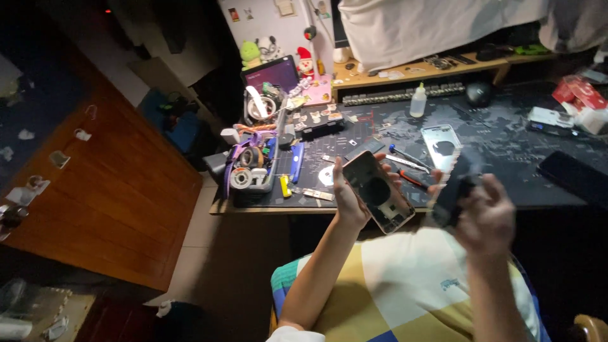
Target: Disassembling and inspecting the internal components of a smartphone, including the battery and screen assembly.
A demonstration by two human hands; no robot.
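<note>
The left hand (349,197) clamps an opened phone (379,191), the right hand (482,214) grips a dark part (453,193), and a red-white box (579,95) sits far right on the surface (506,136).

We see two bare forearms, no sleeves reaching the wrists, no watch or rings visible. Left hand (350,201) sits at frame centre, right hand (486,218) right of it, blurred. Lower centre: our lap in colour-block fabric, pale yellow, white, blue, green-striped edge at left, small printed mark.
</note>
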